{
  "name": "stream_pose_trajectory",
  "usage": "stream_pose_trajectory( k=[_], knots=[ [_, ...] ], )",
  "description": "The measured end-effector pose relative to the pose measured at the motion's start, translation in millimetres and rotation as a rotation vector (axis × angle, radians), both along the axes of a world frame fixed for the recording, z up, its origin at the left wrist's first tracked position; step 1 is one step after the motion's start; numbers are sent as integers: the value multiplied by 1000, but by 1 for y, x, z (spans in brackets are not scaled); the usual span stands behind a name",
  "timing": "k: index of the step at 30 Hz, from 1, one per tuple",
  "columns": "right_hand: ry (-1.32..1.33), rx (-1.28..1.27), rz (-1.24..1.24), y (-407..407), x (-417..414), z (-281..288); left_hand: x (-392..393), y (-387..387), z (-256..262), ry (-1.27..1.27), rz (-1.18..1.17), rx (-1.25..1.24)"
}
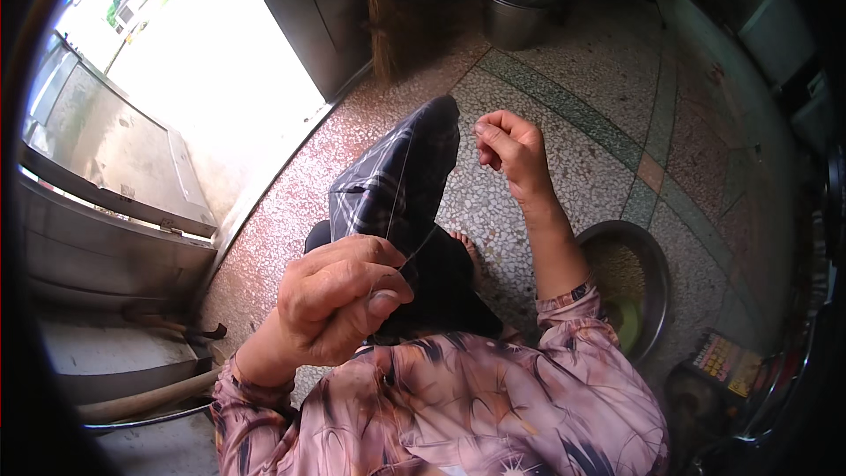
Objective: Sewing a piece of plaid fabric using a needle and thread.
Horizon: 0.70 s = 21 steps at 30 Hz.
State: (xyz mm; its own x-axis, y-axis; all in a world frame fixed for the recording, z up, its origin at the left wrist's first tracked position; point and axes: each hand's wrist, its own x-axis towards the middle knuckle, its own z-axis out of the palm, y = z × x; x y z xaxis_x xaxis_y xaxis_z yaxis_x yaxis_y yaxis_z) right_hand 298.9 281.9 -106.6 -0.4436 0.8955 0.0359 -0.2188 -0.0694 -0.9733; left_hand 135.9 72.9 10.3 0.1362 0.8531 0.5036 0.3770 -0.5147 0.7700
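A dark plaid cloth (380,178) is draped over the raised knee in front of me. My left hand (344,291), close to my chest, pinches a thin pale thread (394,201) between thumb and fingers. One strand rises from that hand along the cloth towards its top; another short length shows beside my fingertips. My right hand (515,149) is raised just right of the cloth's top, apart from it. Its thumb and forefinger are drawn together, and anything as fine as a needle or thread between them is too small to make out.
Right of me a metal basin (661,277) with a green item inside stands on the terrazzo floor (562,192). A straw broom (380,26) and a bucket (512,20) stand farther off. At left are an open doorway (244,79) and a wooden pole (152,396).
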Motion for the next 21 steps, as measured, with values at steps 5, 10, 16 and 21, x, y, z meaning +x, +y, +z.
stream_pose_trajectory(
  k=[5, 10, 16, 21],
  knots=[
    [-54, 112, -74, 6, -33, -6, 0, -1, -2, 3, 7, -33],
    [-85, 91, 17, 2, -57, -6, 2, 1, -7, 6, 9, 21],
    [105, -157, 29, 0, -50, 1, -5, -1, -7, 6, 29, -28],
    [239, -306, 71, 13, -46, 0, -8, 2, -6, -7, -37, -46]
  ],
)
